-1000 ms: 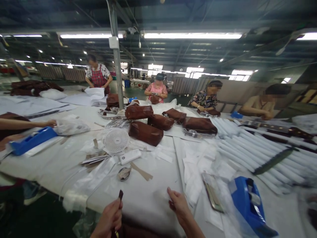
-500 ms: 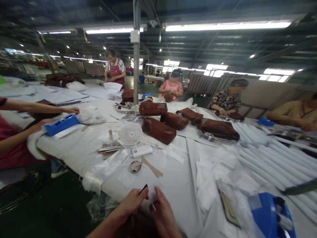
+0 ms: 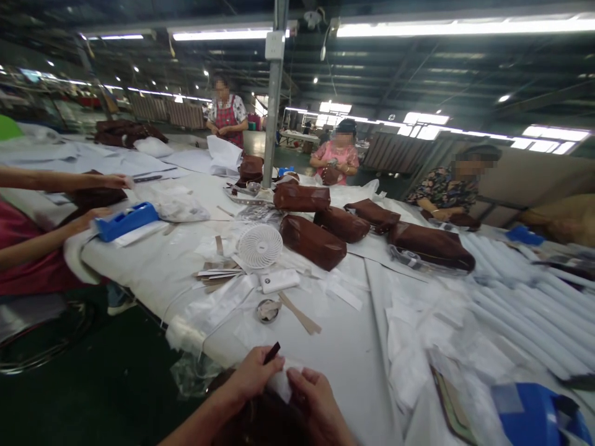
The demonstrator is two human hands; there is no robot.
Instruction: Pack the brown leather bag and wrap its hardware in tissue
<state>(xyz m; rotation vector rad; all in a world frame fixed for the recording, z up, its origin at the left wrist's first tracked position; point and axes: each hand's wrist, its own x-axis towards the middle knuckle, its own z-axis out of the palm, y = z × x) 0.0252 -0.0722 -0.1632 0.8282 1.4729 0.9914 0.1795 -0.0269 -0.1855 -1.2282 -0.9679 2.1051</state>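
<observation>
At the table's near edge, my left hand is closed in a pinch on a dark brown strap, whose end sticks up past the thumb. My right hand has its fingers closed on a thin white wrapping piece, paper or plastic, that reaches across to the left fingertips. Beneath both hands lies a dark brown bag, mostly hidden by the forearms and in shadow. Whether the strap joins this bag I cannot tell.
Ahead stand a white fan, a white box-shaped device, a small round tin and several brown bags. A blue tape dispenser is at right, beside white sheets. Co-workers sit and stand around the table.
My right hand has come closer to the left and closed on the white piece, which now shows bunched between the hands. The view has shifted, so the table appears further right.
</observation>
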